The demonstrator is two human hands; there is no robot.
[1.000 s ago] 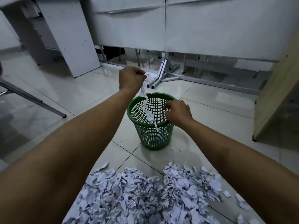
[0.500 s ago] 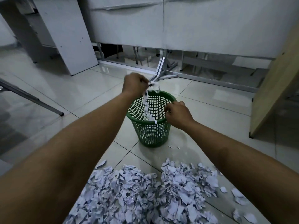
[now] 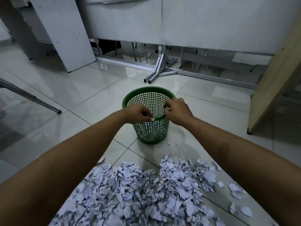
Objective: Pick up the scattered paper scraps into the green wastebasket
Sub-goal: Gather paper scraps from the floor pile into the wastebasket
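Left hand: down from above basket to near rim, thumb on rim, fingers curled; falling scrap stream of 0.5 s ago gone, nothing seen held.
Right hand: same spot, at rim's right side, fingers curled; grip on rim or scrap: cannot tell.
Green wastebasket: upright, under both hands.
Paper scraps: big heap well behind hands, toward wearer. Load dropped; most of job left.

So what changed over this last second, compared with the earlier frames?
The left hand came down from above the green wastebasket to its near rim; the paper scraps it was dropping are gone from its fingers. The right hand stayed at the rim, and the scrap pile and wastebasket stayed put.
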